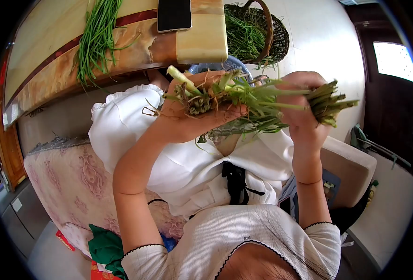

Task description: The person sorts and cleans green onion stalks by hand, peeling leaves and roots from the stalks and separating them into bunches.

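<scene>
Room right of the basket (281, 43) — table (202, 35) blocks left.

A black phone (174, 16) lies on the table (201, 42), a floral sofa (69, 175) nearby

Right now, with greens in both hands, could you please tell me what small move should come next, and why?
I would perhaps gather the left hand more closely around its ragged greens, since a thick pale stalk juts out of them untidily, while the right hand seems to hold its stalk bunch securely, with the ends pointing away from the left.
</scene>
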Tool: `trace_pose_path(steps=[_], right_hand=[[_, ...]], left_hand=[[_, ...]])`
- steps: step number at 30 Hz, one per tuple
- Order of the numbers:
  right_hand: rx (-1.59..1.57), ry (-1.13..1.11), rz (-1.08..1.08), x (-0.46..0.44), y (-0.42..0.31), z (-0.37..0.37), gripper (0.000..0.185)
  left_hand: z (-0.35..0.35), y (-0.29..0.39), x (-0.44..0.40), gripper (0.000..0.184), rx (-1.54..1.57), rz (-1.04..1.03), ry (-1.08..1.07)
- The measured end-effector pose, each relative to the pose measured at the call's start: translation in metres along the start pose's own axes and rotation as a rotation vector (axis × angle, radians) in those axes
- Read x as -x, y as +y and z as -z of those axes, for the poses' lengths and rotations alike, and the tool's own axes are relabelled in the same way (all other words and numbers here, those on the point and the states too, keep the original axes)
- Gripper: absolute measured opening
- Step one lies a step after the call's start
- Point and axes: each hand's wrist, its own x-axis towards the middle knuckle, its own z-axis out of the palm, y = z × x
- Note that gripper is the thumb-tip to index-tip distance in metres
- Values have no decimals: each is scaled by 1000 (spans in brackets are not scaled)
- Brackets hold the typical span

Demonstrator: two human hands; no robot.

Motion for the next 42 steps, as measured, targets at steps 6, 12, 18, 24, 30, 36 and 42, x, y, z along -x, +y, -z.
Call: trace_pose_path(steps=[6, 12, 18, 24, 30, 36, 42], right_hand=[[236, -30, 166, 3, -1, -12, 20], [195, 29, -6, 1, -6, -10, 9], [151, 68, 64, 2, -3, -4, 8], [109, 141, 66, 5, 1, -1, 10], [141, 79, 8, 2, -2, -2, 13], [147, 7, 50, -2, 3, -13, 22], [165, 74, 1, 0, 4, -16, 15]], left_hand=[[-6, -8, -3, 28, 84, -128, 120], [-5, 1, -1, 22, 397, 120, 24], [1, 7, 0, 11, 648, 341, 21], [-6, -4, 1, 14, 575, 123, 268], [-4, -4, 2, 15, 618, 200, 268], [0, 9, 1, 11, 579, 270, 136], [-9, 2, 0, 11, 423, 68, 258]])
